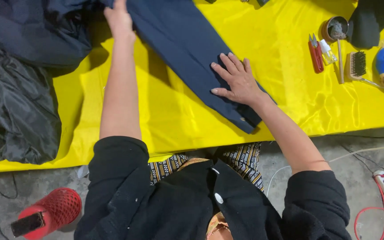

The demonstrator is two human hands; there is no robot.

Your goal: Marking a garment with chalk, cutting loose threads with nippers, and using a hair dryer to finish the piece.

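From the head view, the right hand [236, 80] lies flat with fingers spread on a dark blue sleeve [192, 53]. The sleeve runs slanted across the yellow cloth [165, 115], and its top end is cut off by the picture's edge. The left hand [120, 20] rests higher up on the same blue garment; its fingertips run off the top, so I cannot tell if it is flat or pinching. A black shiny cloth [14, 106] lies bunched at the left. A brush [357, 66] and red snips [315, 54] lie far right.
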